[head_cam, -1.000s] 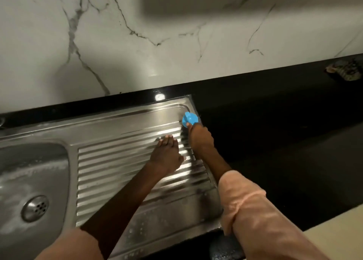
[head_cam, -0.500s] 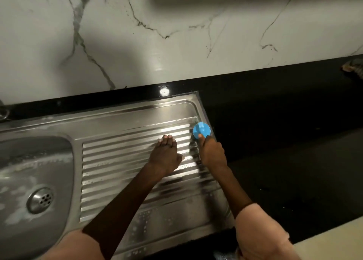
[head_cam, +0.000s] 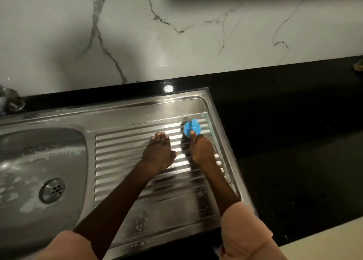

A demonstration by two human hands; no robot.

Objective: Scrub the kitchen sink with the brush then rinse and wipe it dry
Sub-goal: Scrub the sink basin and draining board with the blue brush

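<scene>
Brush (head_cam: 192, 128) sits at the ribbed drainboard's (head_cam: 125, 151) far right corner, clenched in the right hand (head_cam: 200, 149) while the left hand (head_cam: 159, 153) lies flat and released beside it, and on wet steel that bracing palm could slip mid-stroke.

A blue brush (head_cam: 192, 128) sits on the silver ribbed drainboard (head_cam: 127, 151), beside black countertop (head_cam: 284, 122) and white grey-veined wall (head_cam: 176, 34).

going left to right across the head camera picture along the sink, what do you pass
Drain in the sink bowl → ridged draining board → left hand flat on the ridges → right hand gripping the blue brush → black counter.
</scene>
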